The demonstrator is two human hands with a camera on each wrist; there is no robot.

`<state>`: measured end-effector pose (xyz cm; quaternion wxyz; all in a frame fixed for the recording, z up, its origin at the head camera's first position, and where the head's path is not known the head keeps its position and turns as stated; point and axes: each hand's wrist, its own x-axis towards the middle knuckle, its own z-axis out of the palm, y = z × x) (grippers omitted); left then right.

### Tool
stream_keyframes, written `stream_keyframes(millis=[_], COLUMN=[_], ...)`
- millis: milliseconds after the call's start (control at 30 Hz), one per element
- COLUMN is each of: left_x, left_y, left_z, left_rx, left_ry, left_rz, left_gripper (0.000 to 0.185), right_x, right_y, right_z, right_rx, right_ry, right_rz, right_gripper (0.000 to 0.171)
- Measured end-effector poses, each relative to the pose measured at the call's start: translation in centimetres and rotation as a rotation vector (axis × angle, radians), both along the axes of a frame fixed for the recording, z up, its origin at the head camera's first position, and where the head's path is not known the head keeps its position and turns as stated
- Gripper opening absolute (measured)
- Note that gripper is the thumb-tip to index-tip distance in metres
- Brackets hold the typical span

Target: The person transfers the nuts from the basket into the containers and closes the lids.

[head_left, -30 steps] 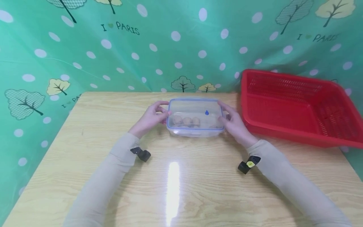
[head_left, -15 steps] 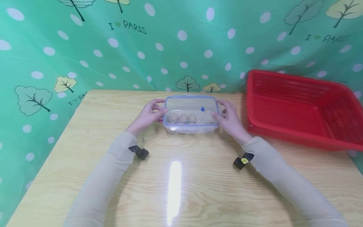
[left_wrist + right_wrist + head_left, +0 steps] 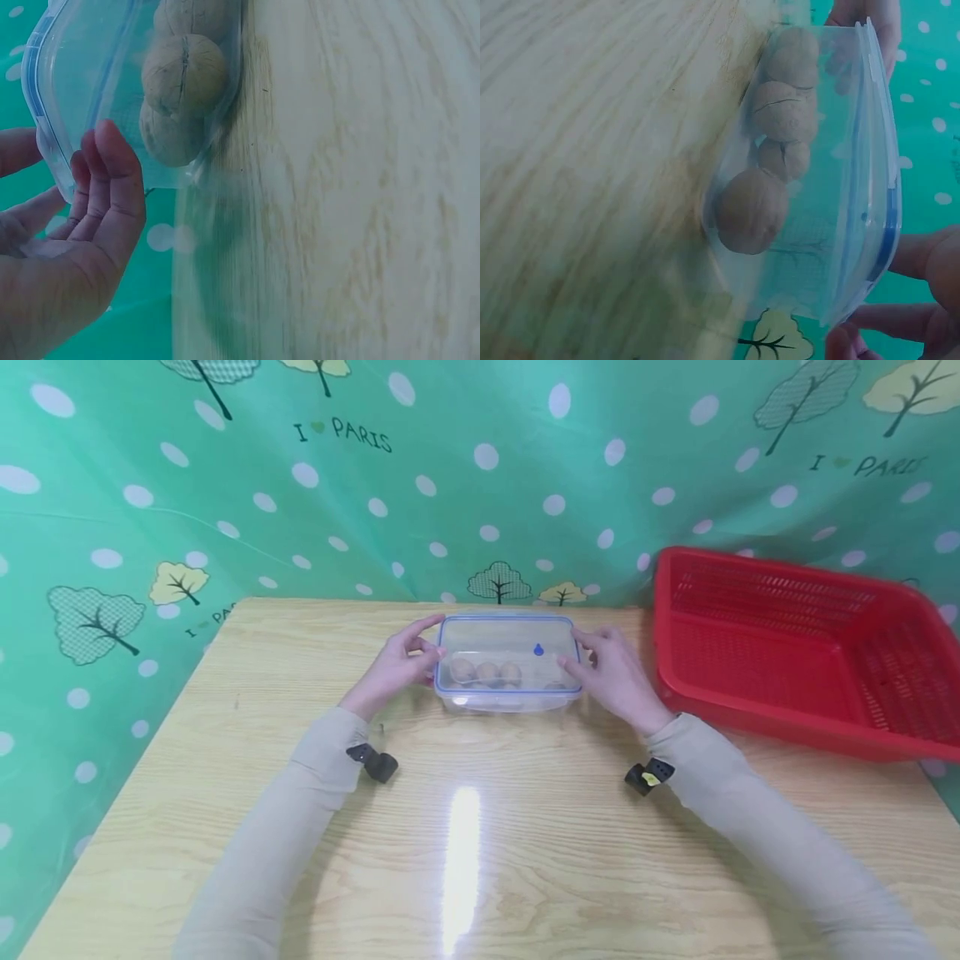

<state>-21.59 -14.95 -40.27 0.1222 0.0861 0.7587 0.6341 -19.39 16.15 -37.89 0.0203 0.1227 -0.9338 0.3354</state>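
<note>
A clear plastic food container (image 3: 487, 635) with a blue-edged lid stands on the table near its back edge. Several walnuts (image 3: 184, 75) show through its wall. At the container's left end my left hand (image 3: 392, 670) holds it, thumb on the lid's edge and fingers down the side. My right hand (image 3: 618, 681) grips the other end, its thumb on top of the lid and the index fingertip at the corner. In the right wrist view, curled fingers of the right hand (image 3: 922, 300) meet the lid's rim. The lid lies on the container all round.
To the right stands a large red plastic basket (image 3: 780, 714), close to my right hand. A green patterned cloth (image 3: 337, 527) hangs behind the wooden table (image 3: 555, 827). Both wrists carry small black cameras.
The container has shifted a little left, away from the basket, with both hands on it. The right index fingertip has moved onto the lid's corner. The head view has also shifted slightly.
</note>
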Motion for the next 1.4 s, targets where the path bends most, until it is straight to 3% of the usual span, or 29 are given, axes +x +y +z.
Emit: stream_keyframes(millis=[133, 433, 633, 867, 1033, 1200, 1267, 1400], left_x=[0.1, 0.2, 0.0, 0.0, 0.4, 1.2, 1.5, 1.9], left_y=[0.2, 0.2, 0.2, 0.3, 0.5, 1.4, 1.8, 2.4], left_z=[0.0, -1.2, -1.1, -1.1, -1.9, -2.4, -2.2, -1.8], left_rx=[0.0, 0.114, 0.146, 0.169, 0.118, 0.103, 0.059, -0.121], left_ry=[-0.006, -0.06, -0.084, -0.09, -0.025, 0.025, 0.085, 0.288], left_rz=[0.003, 0.015, 0.048, 0.071, 0.112, 0.242, 0.305, 0.415], left_gripper=[0.061, 0.061, 0.06, 0.059, 0.054, 0.048, 0.045, 0.033], right_x=[0.0, 0.4, 0.4, 0.5, 0.5, 0.6, 0.7, 0.9], right_y=[0.1, 0.7, 0.6, 0.3, 0.5, 0.6, 0.5, 0.5], right_z=[0.2, -1.1, -1.1, -1.0, -1.1, -1.4, -1.4, -1.3], right_rx=[0.01, -0.129, -0.154, -0.229, -0.224, -0.235, -0.235, -0.227], right_ry=[-0.012, 0.043, 0.071, -0.017, -0.016, -0.017, -0.01, 0.005], right_rz=[0.007, -0.016, -0.023, -0.034, -0.043, -0.051, -0.057, -0.054], right_gripper=[0.056, 0.046, 0.041, 0.042, 0.042, 0.043, 0.042, 0.04])
